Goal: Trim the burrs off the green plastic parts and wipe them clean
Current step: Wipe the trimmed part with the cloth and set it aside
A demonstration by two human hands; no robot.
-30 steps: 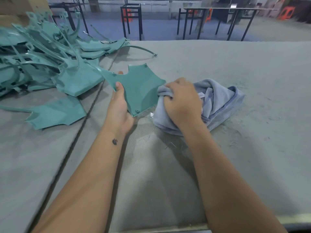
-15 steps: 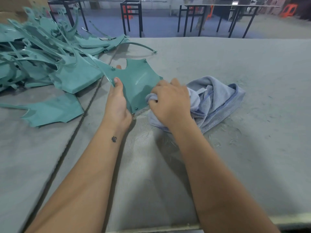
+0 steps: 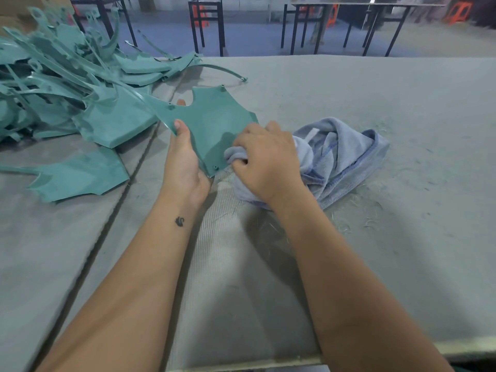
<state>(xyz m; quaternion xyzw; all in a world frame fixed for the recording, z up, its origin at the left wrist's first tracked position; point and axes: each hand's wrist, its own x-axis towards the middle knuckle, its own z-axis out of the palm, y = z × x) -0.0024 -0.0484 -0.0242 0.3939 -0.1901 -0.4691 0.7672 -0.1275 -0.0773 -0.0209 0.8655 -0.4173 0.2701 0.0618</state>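
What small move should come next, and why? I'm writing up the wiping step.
Probably sweep the cloth up across the part. The right hand grips the bunched cloth against the part's lower right edge, the left hand holds the part tilted, and most of its face lies uncovered above the cloth.

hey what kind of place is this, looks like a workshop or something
Most likely a small factory or finishing workshop. A big pile of identical green plastic parts sits on a grey padded workbench, plastic shavings litter its surface, and bare metal-frame tables stand on an open floor behind.
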